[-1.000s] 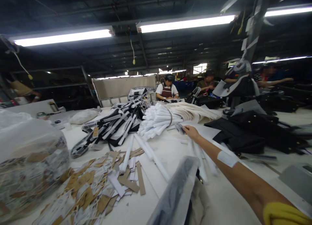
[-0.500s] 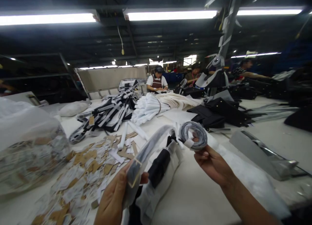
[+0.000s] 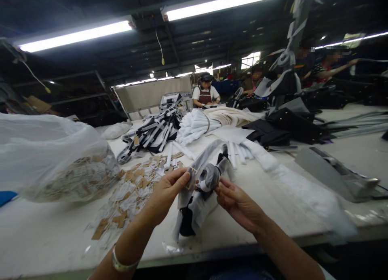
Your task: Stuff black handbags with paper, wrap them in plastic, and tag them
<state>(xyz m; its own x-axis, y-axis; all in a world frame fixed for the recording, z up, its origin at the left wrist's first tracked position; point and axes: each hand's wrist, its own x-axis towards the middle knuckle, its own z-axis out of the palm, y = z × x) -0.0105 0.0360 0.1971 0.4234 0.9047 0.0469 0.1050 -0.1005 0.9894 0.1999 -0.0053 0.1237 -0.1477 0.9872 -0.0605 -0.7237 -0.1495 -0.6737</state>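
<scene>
My left hand (image 3: 168,189) pinches the end of a plastic-wrapped black strap (image 3: 200,162) that runs away from me over the white table (image 3: 248,227). A small gold buckle shows at its fingertips. My right hand (image 3: 238,203) is closed on a coiled grey-wrapped roll (image 3: 209,177) held right beside the left fingertips. Below both hands lies a black item in a clear plastic sleeve (image 3: 190,215), near the table's front edge.
A large clear bag of paper tags (image 3: 57,162) stands at the left, with loose tags (image 3: 133,187) scattered beside it. Farther back lie bundled white tubes (image 3: 197,128), black-and-white straps (image 3: 151,132) and black bags (image 3: 285,128). Other people work at the far end.
My right hand came back from a far reach holding the coiled roll. Both hands moved together close in front of me, and my left hand now pinches the strap's end.
</scene>
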